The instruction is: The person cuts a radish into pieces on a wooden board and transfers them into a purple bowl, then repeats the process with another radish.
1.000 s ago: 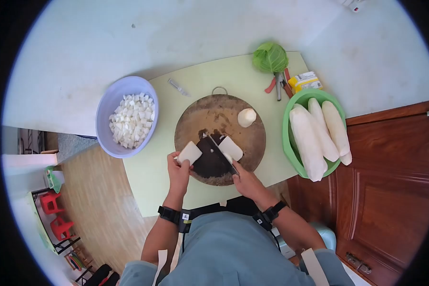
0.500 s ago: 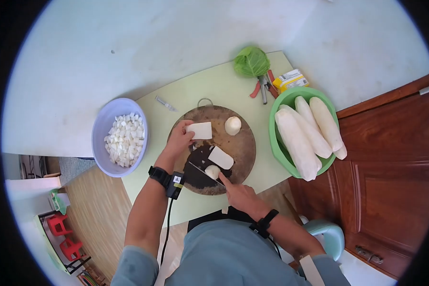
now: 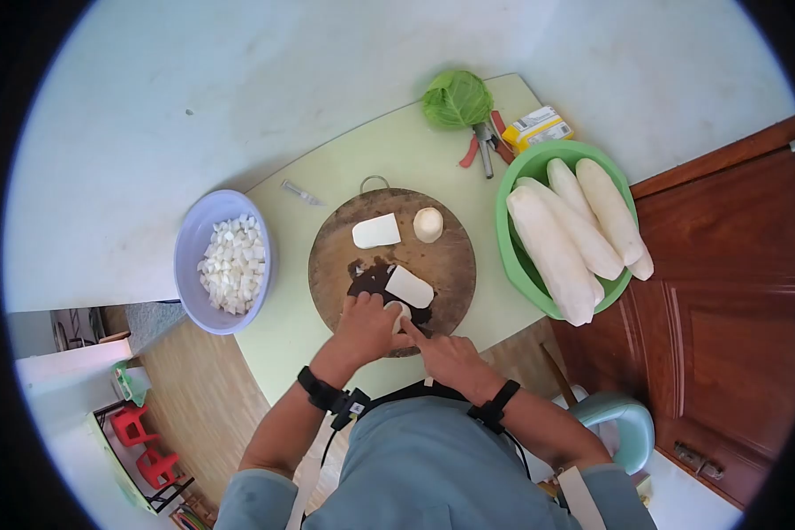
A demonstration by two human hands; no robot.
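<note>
My left hand (image 3: pixel 362 329) curls over the near part of the round chopping board (image 3: pixel 336 256), gripping a small white radish piece (image 3: pixel 399 313) that is partly hidden. Close against it, my right hand (image 3: pixel 450 360) is closed round a knife with its index finger stretched forward. The knife is almost wholly hidden by my hands. A cut radish slab (image 3: pixel 410 287) lies just beyond them over a dark patch (image 3: pixel 373 279). Farther up the board are another flat-cut radish piece (image 3: pixel 376 231) and a round radish end (image 3: pixel 428 224).
A purple basin (image 3: pixel 185 258) with white cubes stands left. On the right, a green basin (image 3: pixel 504 238) holds several peeled radishes (image 3: pixel 548 252). A cabbage (image 3: pixel 458 99), red-handled pruning shears (image 3: pixel 483 152), a yellow packet (image 3: pixel 539 128) and a capped blade tool (image 3: pixel 301 192) lie on the table (image 3: pixel 327 163).
My left hand has let go of the flat-cut radish piece at the board's upper left and come down onto the small piece beside my right hand. My right hand has hardly moved.
</note>
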